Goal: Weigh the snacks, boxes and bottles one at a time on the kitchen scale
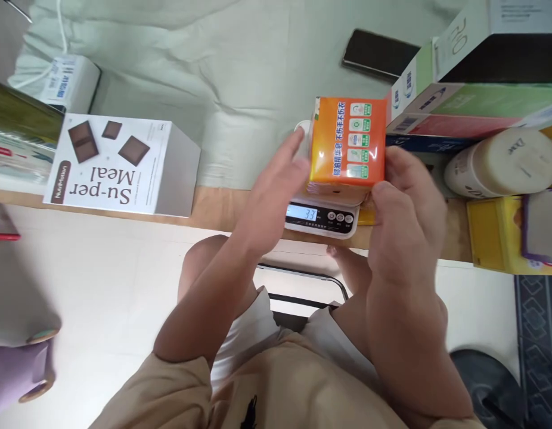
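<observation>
An orange soap pack [350,140] with Chinese lettering sits over a white kitchen scale [321,227] near the table's front edge. The scale's lit display [303,213] reads 33. My left hand [273,193] is at the left side of the pack, its fingers stretched out; whether it touches the pack I cannot tell. At the lower right corner of the pack is my right hand [408,208], slightly blurred, with thumb and fingers bent against its right side. The pack covers most of the weighing plate.
A white Su-per Meal box [110,164] stands to the left, near a small white device [68,80] with a cable. A dark phone [374,55] lies behind the pack. Stacked boxes [473,107], a white-lidded jar [504,164] and a yellow box [493,235] crowd the right.
</observation>
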The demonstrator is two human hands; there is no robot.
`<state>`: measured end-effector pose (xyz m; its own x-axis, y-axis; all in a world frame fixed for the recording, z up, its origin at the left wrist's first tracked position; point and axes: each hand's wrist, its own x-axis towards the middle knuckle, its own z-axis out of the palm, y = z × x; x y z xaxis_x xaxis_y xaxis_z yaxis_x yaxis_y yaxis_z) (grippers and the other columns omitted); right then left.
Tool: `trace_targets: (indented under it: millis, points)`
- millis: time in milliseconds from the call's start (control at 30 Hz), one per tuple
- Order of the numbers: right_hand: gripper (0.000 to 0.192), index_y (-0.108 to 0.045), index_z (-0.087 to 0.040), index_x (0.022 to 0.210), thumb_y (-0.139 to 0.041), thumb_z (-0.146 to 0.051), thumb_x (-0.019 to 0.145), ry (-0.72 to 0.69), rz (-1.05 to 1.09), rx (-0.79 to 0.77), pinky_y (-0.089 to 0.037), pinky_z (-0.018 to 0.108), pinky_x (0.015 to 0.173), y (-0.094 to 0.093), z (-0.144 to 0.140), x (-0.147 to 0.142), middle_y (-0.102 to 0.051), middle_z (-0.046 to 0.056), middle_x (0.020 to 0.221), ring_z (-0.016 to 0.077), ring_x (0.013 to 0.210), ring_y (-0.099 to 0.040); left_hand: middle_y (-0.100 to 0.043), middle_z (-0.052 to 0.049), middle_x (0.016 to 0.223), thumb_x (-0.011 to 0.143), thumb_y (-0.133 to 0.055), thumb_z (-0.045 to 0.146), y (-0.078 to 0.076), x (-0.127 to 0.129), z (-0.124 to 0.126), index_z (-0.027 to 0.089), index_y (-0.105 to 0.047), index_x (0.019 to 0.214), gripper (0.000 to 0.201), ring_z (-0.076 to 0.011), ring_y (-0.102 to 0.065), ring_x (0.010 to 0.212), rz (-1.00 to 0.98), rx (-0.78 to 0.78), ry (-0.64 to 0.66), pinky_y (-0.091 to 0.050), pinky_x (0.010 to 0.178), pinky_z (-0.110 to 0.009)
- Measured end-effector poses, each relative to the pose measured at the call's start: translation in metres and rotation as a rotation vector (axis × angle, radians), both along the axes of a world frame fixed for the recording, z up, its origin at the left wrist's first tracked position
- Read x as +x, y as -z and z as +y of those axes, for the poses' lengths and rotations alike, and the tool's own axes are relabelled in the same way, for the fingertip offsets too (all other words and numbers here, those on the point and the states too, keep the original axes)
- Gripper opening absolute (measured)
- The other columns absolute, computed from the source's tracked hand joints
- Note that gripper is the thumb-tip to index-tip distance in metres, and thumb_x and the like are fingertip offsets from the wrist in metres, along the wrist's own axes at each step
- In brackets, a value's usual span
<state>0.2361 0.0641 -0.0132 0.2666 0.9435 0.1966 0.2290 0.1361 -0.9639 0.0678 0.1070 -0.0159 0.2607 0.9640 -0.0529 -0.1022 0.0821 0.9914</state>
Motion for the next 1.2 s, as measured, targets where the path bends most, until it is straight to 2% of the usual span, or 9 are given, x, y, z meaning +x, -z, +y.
trace_targets:
  millis: [133,233,367,467,567,667,833,967,1200]
  points:
    - [0.046,-0.073,-0.034,0.118,-0.055,-0.014,0.081,0.156,0.184,0.119,-0.035,0.049,0.136,-0.026,-0.001,-0.004,-0.068,-0.004,0.137,0.023,0.152,-0.051,-0.069,-0.001,0.14,0.091,-0.062,0.059,0.005,-0.01,0.009,0.031,-0.069,0.121,0.041,-0.0281,-0.055,0.145,0.023,0.136,-0.289,-0.042,0.124,-0.051]
    - [0.038,-0.076,-0.034,0.097,-0.053,-0.013,0.076,0.236,0.209,0.149,-0.042,0.053,0.131,-0.03,0.007,-0.002,-0.074,-0.004,0.117,0.0255,0.139,-0.062,-0.073,-0.003,0.102,0.083,-0.07,0.07,0.011,-0.013,0.018,0.032,-0.069,0.101,0.042,-0.0282,-0.068,0.111,0.08,0.262,-0.341,-0.052,0.096,-0.05]
    - [0.028,-0.076,-0.029,0.082,-0.054,-0.013,0.072,0.335,0.164,0.225,-0.059,0.058,0.108,-0.018,0.02,0.005,-0.074,0.003,0.095,0.0272,0.102,-0.074,-0.045,0.0,0.058,0.08,-0.073,0.074,0.016,-0.008,0.019,0.027,-0.053,0.065,0.053,-0.0222,-0.063,0.07,0.158,0.338,-0.391,-0.042,0.066,-0.042]
    - [0.025,-0.075,-0.025,0.076,-0.055,-0.011,0.069,0.345,0.103,0.324,-0.064,0.057,0.089,-0.008,0.026,0.01,-0.071,0.005,0.081,0.0253,0.081,-0.072,-0.021,0.002,0.048,0.089,-0.07,0.066,0.017,-0.005,0.015,0.022,-0.035,0.048,0.069,-0.0104,-0.033,0.043,0.093,0.407,-0.326,-0.027,0.052,-0.035]
    - [0.026,-0.073,-0.025,0.072,-0.053,-0.009,0.069,0.319,0.105,0.387,-0.065,0.052,0.078,-0.002,0.03,0.01,-0.067,0.001,0.071,0.0221,0.071,-0.072,-0.01,0.003,0.046,0.095,-0.063,0.063,0.016,-0.005,0.016,0.02,-0.018,0.047,0.079,-0.0045,-0.009,0.039,-0.085,0.479,-0.257,-0.009,0.043,-0.032]
    - [0.028,-0.073,-0.026,0.074,-0.05,-0.008,0.073,0.298,0.093,0.39,-0.065,0.045,0.076,-0.001,0.03,0.008,-0.065,0.0,0.071,0.0178,0.069,-0.071,-0.001,0.004,0.049,0.096,-0.054,0.072,0.013,-0.005,0.019,0.019,-0.008,0.052,0.082,-0.0032,-0.001,0.04,-0.153,0.498,-0.213,0.0,0.042,-0.03]
    - [0.024,-0.071,-0.025,0.07,-0.053,-0.009,0.073,0.314,0.156,0.348,-0.064,0.044,0.076,-0.004,0.027,0.015,-0.06,0.002,0.07,0.0168,0.067,-0.066,-0.002,0.002,0.057,0.098,-0.051,0.07,0.004,-0.005,0.015,0.018,-0.007,0.058,0.079,-0.0071,-0.003,0.05,-0.099,0.445,-0.166,-0.004,0.047,-0.03]
    - [0.021,-0.07,-0.023,0.07,-0.055,-0.009,0.072,0.335,0.271,0.316,-0.061,0.041,0.075,-0.007,0.027,0.028,-0.058,0.002,0.071,0.0157,0.065,-0.065,-0.009,0.002,0.062,0.094,-0.068,0.058,0.005,-0.004,0.009,0.017,-0.012,0.057,0.078,-0.0084,-0.011,0.053,-0.086,0.337,-0.07,-0.009,0.049,-0.03]
    - [0.017,-0.07,-0.023,0.074,-0.057,-0.013,0.076,0.342,0.239,0.282,-0.056,0.039,0.07,-0.005,0.024,0.037,-0.057,0.001,0.07,0.0145,0.063,-0.063,-0.008,0.005,0.049,0.089,-0.071,0.063,0.007,0.001,0.013,0.018,-0.011,0.05,0.084,-0.0044,-0.007,0.045,-0.095,0.28,-0.167,-0.009,0.043,-0.031]
